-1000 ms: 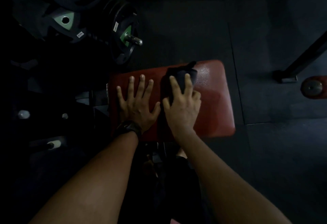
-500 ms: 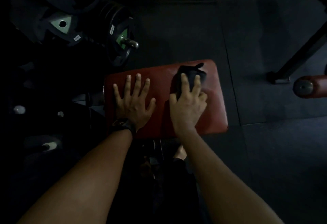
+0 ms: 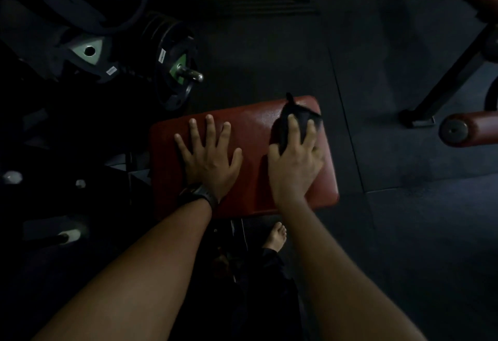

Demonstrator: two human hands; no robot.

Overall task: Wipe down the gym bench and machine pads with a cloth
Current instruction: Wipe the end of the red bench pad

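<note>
One dark cloth (image 3: pixel 283 129) lies bunched on the red bench pad (image 3: pixel 253 127), close to the pad's far right corner, with a pointed tip of fabric reaching past the far edge. The right hand (image 3: pixel 296 164) rests on top of it: two fingers (image 3: pixel 293 130) lie stretched out over the fabric and press it to the pad, and the thumb sits against the cloth's left side. The grip is an open, flat press rather than a closed fist. The outer fingers of this hand are partly hidden, so how they lie cannot be told.

The left hand (image 3: pixel 210 156) is spread palm-down on the left half of the pad, fingers straight and apart, holding nothing. A dark wristwatch (image 3: pixel 198 195) sits on its wrist, just inside the pad's near edge. The two hands are apart, with bare red vinyl between them — a faint sheen shows on the surface near the cloth.

Below the pad's near edge a bare foot (image 3: pixel 276 235) stands on the dark floor mat (image 3: pixel 269 52). Beyond the pad's far left corner, black weight plates (image 3: pixel 173 52) hang on a metal peg (image 3: pixel 192 74). Well to the right of the pad stands a slanted black frame leg (image 3: pixel 452 76) and, just beside its foot, a red roller pad (image 3: pixel 477 129).
</note>
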